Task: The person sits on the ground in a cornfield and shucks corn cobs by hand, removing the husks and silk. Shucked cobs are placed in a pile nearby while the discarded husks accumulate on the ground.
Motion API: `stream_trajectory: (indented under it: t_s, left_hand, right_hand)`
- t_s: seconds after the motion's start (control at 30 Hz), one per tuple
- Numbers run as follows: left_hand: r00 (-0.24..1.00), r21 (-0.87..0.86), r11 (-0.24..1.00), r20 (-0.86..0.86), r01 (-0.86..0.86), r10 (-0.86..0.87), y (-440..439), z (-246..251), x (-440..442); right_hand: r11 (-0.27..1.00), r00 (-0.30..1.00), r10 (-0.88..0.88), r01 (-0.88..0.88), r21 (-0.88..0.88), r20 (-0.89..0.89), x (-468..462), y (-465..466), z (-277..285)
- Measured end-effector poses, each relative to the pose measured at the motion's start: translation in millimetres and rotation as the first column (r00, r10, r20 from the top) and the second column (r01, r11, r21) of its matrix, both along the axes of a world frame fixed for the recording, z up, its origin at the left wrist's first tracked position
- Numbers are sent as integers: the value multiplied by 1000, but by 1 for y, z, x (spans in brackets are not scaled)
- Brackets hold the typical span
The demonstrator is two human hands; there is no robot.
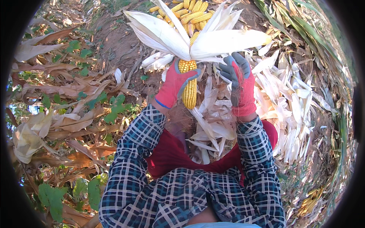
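Observation:
My left hand, in a red and grey work glove, grips an ear of corn around its upper part. Yellow kernels show along most of the ear. Pale husk leaves spread from its far end to both sides like a fan. To the right of the ear, my right hand is raised just below the right husk leaf with its fingers bent. Strands of corn silk cling to this glove. I see nothing held in it, though the fingers partly hide the palm.
Beyond the husk leaves lies a pile of husked corn ears. Stripped husks heap on the right, with more loose husks before me. Dry corn plants stand at left. More ears lie at lower right.

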State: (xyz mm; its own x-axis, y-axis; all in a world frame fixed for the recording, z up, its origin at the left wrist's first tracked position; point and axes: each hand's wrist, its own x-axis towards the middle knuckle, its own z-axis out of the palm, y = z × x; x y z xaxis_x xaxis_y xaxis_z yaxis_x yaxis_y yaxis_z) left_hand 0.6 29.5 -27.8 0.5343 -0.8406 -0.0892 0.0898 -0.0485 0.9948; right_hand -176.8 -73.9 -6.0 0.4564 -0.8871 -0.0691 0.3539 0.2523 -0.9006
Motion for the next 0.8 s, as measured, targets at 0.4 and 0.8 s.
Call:
stream_trajectory:
  t_s: [0.4,0.8]
  left_hand:
    - [930,233,918,-263,320,-257,8,3,-35]
    - [741,269,701,-380,661,-553,12,12,-86]
  right_hand:
    - [967,966,-199,221,-125,165,-18,-44,15]
    - [480,-360,-872,-759,439,331,-57,-159,-111]
